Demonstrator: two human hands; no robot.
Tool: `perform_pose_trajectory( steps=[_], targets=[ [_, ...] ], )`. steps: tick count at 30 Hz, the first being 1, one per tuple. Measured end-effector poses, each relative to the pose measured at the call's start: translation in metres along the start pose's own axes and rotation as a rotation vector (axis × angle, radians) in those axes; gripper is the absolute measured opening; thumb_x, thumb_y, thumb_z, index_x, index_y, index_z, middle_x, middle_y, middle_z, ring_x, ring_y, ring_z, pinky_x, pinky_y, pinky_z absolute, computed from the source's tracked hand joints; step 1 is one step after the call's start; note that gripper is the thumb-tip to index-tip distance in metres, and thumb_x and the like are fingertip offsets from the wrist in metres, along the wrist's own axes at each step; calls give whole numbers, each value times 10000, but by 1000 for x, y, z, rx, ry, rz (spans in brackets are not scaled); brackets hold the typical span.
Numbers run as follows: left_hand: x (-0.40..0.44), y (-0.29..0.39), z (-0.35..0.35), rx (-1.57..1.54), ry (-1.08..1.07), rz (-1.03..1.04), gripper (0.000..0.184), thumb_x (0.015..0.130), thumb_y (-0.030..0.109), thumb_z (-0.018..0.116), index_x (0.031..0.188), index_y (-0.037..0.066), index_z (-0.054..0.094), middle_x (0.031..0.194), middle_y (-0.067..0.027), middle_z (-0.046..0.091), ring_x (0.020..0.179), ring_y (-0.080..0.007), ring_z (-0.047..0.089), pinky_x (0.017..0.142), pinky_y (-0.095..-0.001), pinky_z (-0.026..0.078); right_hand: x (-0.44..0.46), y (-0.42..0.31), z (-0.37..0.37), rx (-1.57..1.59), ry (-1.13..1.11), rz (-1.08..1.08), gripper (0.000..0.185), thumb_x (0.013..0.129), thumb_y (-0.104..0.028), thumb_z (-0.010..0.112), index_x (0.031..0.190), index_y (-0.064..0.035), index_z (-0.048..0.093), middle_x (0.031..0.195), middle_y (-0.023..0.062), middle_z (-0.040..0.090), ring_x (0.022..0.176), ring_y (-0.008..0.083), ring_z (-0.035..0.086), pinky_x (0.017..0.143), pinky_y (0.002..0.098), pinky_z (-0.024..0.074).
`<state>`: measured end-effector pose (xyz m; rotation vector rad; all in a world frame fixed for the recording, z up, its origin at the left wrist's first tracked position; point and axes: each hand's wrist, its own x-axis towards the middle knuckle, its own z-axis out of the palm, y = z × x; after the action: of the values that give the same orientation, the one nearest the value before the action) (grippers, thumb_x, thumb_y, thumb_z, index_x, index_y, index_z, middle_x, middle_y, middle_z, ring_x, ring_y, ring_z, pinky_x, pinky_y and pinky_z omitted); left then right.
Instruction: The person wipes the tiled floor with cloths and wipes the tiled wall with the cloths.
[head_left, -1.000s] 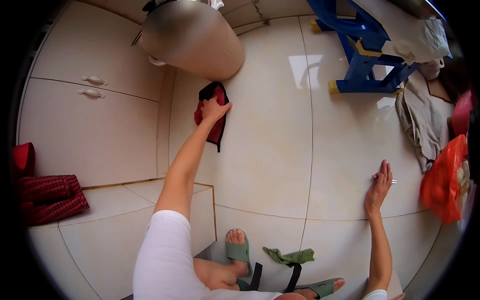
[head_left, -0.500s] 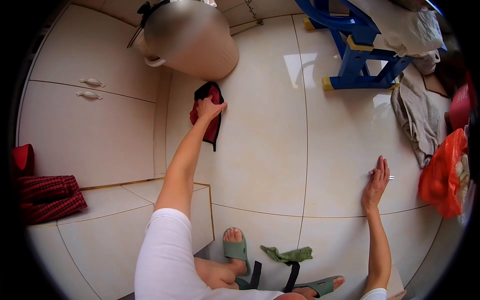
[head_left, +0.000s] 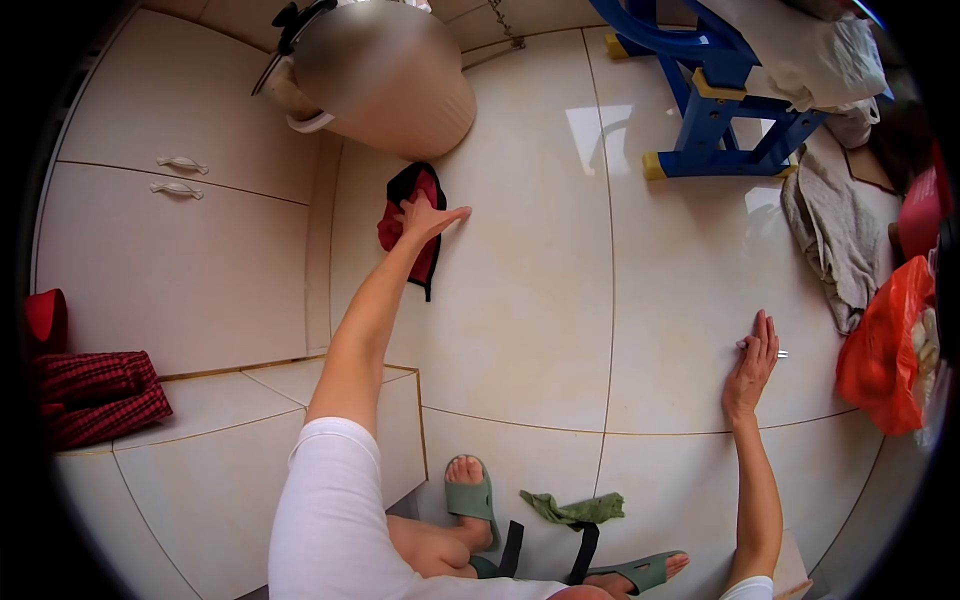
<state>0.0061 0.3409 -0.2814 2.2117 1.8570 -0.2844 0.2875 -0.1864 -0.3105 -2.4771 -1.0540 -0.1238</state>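
Note:
My left hand reaches to a red cloth with black edging, which lies crumpled on the floor beside a bin-like beige container. Its fingers rest on the cloth, and the thumb sticks out to the right, well apart from them. Low over the floor on the right, my right hand has its fingers together around a small silver rod-like thing. Only the rod's end shows past the fingers, so its kind is unclear.
White drawers and a tiled ledge flank the left. A blue frame with yellow feet stands at upper right, near a grey cloth and a red plastic bag. A green cloth lies by slippered feet.
My left hand has shifted slightly right on the red cloth, and its thumb now spreads further out. My right hand stays in place with the silver thing.

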Motion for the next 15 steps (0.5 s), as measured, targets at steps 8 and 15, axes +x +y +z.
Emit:
perform_pose_trajectory(
  steps=[8,15],
  targets=[
    [-7,3,-5,-48,-44,2,1245,537,602,796,1467,-37,273,1463,-324,306,1396,-385,283,1102,-436,333,1,-2,0,-1,-7,15,100,885,75,463,905,-20,487,1475,103,428,1379,304,354,1132,433,268],
    [-6,3,-7,-67,-56,24,1111,583,494,754,1459,-23,307,1455,-305,323,1369,-396,313,1100,-467,329,-1,0,0,4,-16,16,108,881,79,463,920,-18,493,1478,105,423,1382,310,349,1136,438,260]
  ],
)
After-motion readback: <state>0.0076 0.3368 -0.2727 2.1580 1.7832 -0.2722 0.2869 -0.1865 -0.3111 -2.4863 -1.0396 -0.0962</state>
